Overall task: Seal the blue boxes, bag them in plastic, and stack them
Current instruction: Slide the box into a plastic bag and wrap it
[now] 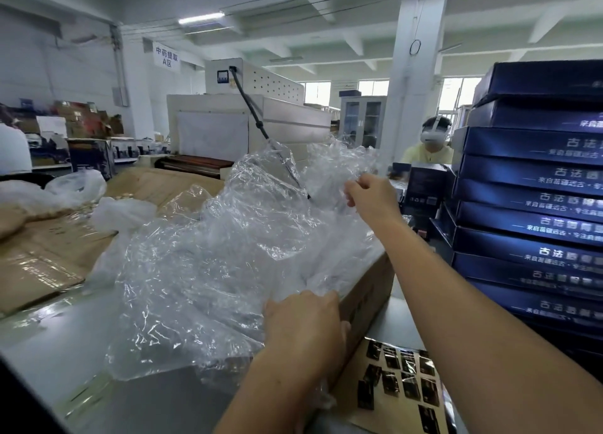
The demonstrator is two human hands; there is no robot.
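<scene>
Packing workshop floor, shrink-wrap tunnel machine, stacked blue boxes, flattened cardboard cartons, hanging zone sign, fluorescent strip lights

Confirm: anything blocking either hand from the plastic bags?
Nothing visible. The right hand pinches the clear plastic up high, and the left hand grips its lower edge over the cardboard carton. The blue box stack stands apart on the right.

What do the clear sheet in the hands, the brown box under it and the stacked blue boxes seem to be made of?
Clear sheet: thin plastic film, glossy, see-through and crinkled. Brown box: probably cardboard, matte tan. Blue boxes: likely coated paperboard; their printed sides show a sheen.
</scene>
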